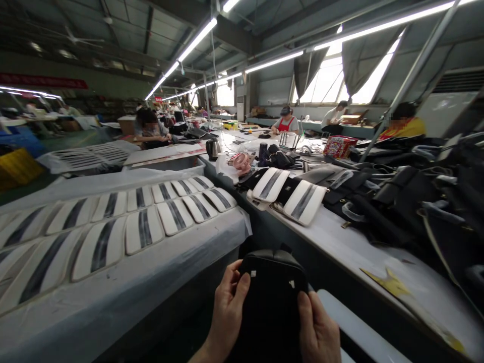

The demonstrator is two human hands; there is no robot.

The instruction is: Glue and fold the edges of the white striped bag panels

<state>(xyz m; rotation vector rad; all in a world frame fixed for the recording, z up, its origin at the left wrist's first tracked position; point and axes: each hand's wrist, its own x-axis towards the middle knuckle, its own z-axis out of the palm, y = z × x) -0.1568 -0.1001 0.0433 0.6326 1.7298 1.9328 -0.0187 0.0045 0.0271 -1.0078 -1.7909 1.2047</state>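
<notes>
I hold a black leather bag piece (pixel 273 292) low in front of me with both hands. My left hand (pixel 227 312) grips its left edge, thumb laid on the front face. My right hand (pixel 316 330) grips its right edge, thumb on the front as well. Two small white marks show on the piece. To my left, rows of white oval panels with dark centre stripes (pixel 143 229) lie on a plastic-covered table (pixel 124 282). Two more striped panels (pixel 304 201) rest on the long bench (pixel 351 247) to my right.
A heap of black bags and straps (pixel 416 201) fills the right bench. A kettle (pixel 213 148), a pink item (pixel 240 162) and a red box (pixel 339 146) stand farther back. Several seated workers (pixel 285 121) are along the far benches. A yellow scrap (pixel 389 282) lies near the bench edge.
</notes>
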